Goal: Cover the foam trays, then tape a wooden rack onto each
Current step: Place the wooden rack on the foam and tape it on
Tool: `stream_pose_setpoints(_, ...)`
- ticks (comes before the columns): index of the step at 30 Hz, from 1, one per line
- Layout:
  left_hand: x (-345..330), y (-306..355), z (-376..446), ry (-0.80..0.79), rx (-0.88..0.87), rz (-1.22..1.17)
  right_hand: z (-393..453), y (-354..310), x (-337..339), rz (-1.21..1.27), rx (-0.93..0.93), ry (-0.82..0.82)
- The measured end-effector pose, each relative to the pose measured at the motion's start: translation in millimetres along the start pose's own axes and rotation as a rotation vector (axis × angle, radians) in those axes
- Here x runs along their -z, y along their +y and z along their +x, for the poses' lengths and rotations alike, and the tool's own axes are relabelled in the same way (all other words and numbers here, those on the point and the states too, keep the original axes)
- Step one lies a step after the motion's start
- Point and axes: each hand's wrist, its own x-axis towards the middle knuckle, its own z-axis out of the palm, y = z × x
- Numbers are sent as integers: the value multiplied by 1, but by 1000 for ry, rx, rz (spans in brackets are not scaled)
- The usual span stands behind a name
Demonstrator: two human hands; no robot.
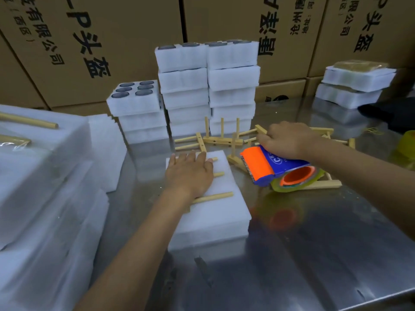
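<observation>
A covered white foam tray [215, 217] lies in front of me on the steel table [314, 254]. A wooden rack [219, 196] lies flat on its top, and my left hand [189, 172] presses down on the rack with straight fingers. My right hand [288, 140] grips a blue and orange tape dispenser [267, 169] with a roll of clear tape, held just right of the tray, above loose racks.
Several loose wooden racks [222, 140] lie behind the tray. Stacks of foam trays [206, 86] with dark discs stand at the back. Taped trays [354, 84] sit far right, foam covers [45, 176] pile at left. Cardboard boxes [89, 41] wall the rear. A yellow tape roll [408, 144] lies at the right edge.
</observation>
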Motion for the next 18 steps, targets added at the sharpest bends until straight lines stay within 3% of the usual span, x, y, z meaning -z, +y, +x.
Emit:
stream_pose_setpoints(4,0,0,0,-18,0,17,-23,47,2,-30,-137,-9)
stream_pose_setpoints(9,2,3,-5,7,6,70,-32,53,-3,-40,-140,30)
stream_pose_setpoints(12,5,11,-9,165,1,374,-37,51,-3,-29,-133,93)
stream_pose_setpoints(14,11,22,-10,293,-103,461,-40,52,-7,-27,-133,129)
stream_pose_setpoints(16,12,39,-4,355,-272,246,-41,52,-10,-26,-134,154)
stream_pose_setpoints(18,16,61,-2,183,-326,-228,-41,52,-10,-21,-136,165)
